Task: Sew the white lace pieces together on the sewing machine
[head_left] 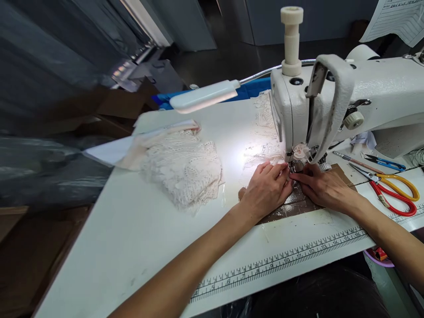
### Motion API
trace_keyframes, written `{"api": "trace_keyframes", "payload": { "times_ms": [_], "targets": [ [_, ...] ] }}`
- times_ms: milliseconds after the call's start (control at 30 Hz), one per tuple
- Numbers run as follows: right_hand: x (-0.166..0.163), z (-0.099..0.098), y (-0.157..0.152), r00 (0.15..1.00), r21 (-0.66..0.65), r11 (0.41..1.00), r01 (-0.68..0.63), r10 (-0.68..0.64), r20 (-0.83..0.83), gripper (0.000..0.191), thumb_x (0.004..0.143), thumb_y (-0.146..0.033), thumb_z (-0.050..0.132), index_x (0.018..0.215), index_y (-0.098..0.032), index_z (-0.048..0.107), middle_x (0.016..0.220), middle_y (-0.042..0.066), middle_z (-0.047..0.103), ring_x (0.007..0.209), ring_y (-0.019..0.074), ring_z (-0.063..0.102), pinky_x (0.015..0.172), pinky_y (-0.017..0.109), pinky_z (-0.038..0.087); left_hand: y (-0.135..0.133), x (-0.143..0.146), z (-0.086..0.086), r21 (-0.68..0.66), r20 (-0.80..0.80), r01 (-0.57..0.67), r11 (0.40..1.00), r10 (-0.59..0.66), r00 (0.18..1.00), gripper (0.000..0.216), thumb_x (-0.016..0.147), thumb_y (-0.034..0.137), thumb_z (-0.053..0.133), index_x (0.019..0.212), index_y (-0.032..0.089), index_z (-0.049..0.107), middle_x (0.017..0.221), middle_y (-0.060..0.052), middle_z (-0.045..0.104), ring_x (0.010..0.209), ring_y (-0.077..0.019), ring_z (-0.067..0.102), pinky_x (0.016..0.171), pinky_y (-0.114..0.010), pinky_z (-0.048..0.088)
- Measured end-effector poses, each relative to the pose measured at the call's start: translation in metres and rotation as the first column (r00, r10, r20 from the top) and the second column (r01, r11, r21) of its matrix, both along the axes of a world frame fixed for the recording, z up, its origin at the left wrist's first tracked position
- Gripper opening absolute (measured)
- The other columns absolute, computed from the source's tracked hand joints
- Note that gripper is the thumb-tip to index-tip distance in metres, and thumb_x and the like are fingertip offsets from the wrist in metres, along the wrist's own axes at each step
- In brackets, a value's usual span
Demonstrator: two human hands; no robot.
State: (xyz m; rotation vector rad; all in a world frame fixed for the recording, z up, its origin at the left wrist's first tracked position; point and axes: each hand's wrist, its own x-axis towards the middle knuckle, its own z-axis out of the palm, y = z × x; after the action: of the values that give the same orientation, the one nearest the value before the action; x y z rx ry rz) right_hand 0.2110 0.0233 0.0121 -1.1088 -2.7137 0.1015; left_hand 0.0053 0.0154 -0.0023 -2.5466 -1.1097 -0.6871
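Directly in front of the needle area of a white sewing machine (288, 106), my two hands meet with their fingertips nearly touching. My left hand (269, 185) has its fingers bent and pressed together at the near edge of a cream lace fabric (265, 148), which runs back along the machine's left side. My right hand (323, 187) is closed in a pinch beside the presser foot; whatever its fingers hold is hidden. A small pale fabric rosette (300, 150) shows just above the fingers, by the needle bar. Under both hands lies a shiny brown-taped plate (298, 207).
A pile of cream lace pieces (182, 168) lies left on the white table (132, 247). Red-and-yellow scissors (394, 190), blue thread snips (386, 163) and a pencil-like tool (359, 161) lie right. A lamp (205, 96) hangs over the table. A ruler strip (281, 263) follows the front edge.
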Motion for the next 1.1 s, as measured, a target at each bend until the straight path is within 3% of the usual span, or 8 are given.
{"api": "trace_keyframes", "payload": {
  "times_ms": [133, 333, 400, 500, 600, 700, 900, 1100],
  "targets": [
    [0.005, -0.001, 0.001, 0.997, -0.102, 0.994, 0.050, -0.055, -0.056, 0.036, 0.099, -0.032, 0.041, 0.124, -0.024, 0.066, 0.107, 0.013, 0.060, 0.065, 0.0146, 0.056, 0.058, 0.029, 0.048, -0.001, 0.005, -0.002, 0.010, 0.031, -0.028, 1.000, 0.028, 0.999, 0.026, 0.098, 0.028, 0.044, 0.107, 0.013, 0.063, 0.103, -0.012, 0.069, 0.084, -0.0209, 0.064, 0.074, -0.038, 0.051],
    [0.019, 0.006, -0.001, 0.932, -0.267, 0.964, -0.011, -0.087, -0.353, 0.034, 0.095, -0.023, 0.045, 0.123, -0.020, 0.065, 0.100, 0.009, 0.063, 0.081, 0.0172, 0.061, 0.073, 0.031, 0.052, -0.003, -0.001, 0.006, 0.008, 0.139, -0.010, 1.000, 0.009, 0.990, 0.024, 0.097, 0.030, 0.049, 0.107, 0.012, 0.062, 0.106, -0.015, 0.067, 0.091, -0.0257, 0.063, 0.075, -0.043, 0.050],
    [0.022, 0.007, -0.001, 0.907, -0.277, 0.961, 0.005, -0.120, -0.403, 0.029, 0.093, -0.021, 0.046, 0.113, -0.018, 0.067, 0.101, 0.009, 0.064, 0.089, 0.0194, 0.061, 0.078, 0.034, 0.052, -0.004, -0.007, 0.011, 0.014, 0.173, 0.067, 0.998, -0.068, 0.983, 0.019, 0.095, 0.027, 0.052, 0.102, 0.012, 0.062, 0.101, -0.014, 0.067, 0.088, -0.0237, 0.063, 0.072, -0.041, 0.052],
    [0.021, 0.006, 0.000, 0.897, -0.277, 0.960, 0.033, -0.150, -0.415, 0.023, 0.090, -0.020, 0.047, 0.099, -0.016, 0.068, 0.092, 0.008, 0.064, 0.083, 0.0188, 0.060, 0.076, 0.034, 0.051, -0.003, -0.013, 0.013, -0.026, 0.182, 0.245, 0.969, -0.236, 0.954, 0.012, 0.093, 0.019, 0.054, 0.096, 0.012, 0.062, 0.094, -0.011, 0.068, 0.082, -0.0191, 0.064, 0.070, -0.036, 0.055],
    [0.018, 0.002, -0.001, 0.887, -0.249, 0.968, 0.018, -0.130, -0.443, 0.021, 0.090, -0.019, 0.047, 0.099, -0.016, 0.066, 0.084, 0.006, 0.063, 0.079, 0.0174, 0.058, 0.073, 0.032, 0.051, 0.000, -0.014, 0.009, -0.079, 0.178, 0.308, 0.948, -0.291, 0.940, 0.012, 0.094, 0.018, 0.053, 0.094, 0.012, 0.063, 0.094, -0.010, 0.069, 0.083, -0.0180, 0.065, 0.072, -0.034, 0.059],
    [0.017, 0.000, -0.002, 0.883, -0.202, 0.979, 0.008, -0.102, -0.459, 0.022, 0.091, -0.018, 0.047, 0.103, -0.015, 0.065, 0.089, 0.008, 0.064, 0.081, 0.0176, 0.059, 0.076, 0.032, 0.051, 0.003, -0.011, 0.007, -0.110, 0.225, 0.282, 0.953, -0.253, 0.941, 0.015, 0.097, 0.016, 0.050, 0.090, 0.013, 0.064, 0.091, -0.008, 0.070, 0.082, -0.0157, 0.067, 0.071, -0.032, 0.060],
    [0.015, 0.000, -0.008, 0.940, -0.156, 0.985, -0.078, 0.020, -0.341, 0.033, 0.097, -0.025, 0.043, 0.121, -0.018, 0.064, 0.104, 0.011, 0.060, 0.088, 0.0195, 0.060, 0.082, 0.038, 0.055, 0.004, -0.006, 0.014, -0.206, 0.487, 0.139, 0.969, -0.022, 0.873, 0.013, 0.095, 0.017, 0.053, 0.085, 0.015, 0.061, 0.081, -0.003, 0.068, 0.072, -0.0116, 0.064, 0.059, -0.024, 0.056],
    [0.011, -0.004, -0.009, 0.974, -0.083, 0.993, -0.086, 0.066, -0.219, 0.034, 0.096, -0.024, 0.048, 0.126, -0.023, 0.064, 0.108, 0.013, 0.058, 0.095, 0.0225, 0.057, 0.083, 0.041, 0.055, 0.000, -0.002, 0.011, -0.194, 0.452, 0.180, 0.964, -0.075, 0.889, 0.012, 0.095, 0.016, 0.053, 0.090, 0.015, 0.063, 0.089, -0.005, 0.070, 0.082, -0.0131, 0.068, 0.068, -0.026, 0.059]
  ]
}}
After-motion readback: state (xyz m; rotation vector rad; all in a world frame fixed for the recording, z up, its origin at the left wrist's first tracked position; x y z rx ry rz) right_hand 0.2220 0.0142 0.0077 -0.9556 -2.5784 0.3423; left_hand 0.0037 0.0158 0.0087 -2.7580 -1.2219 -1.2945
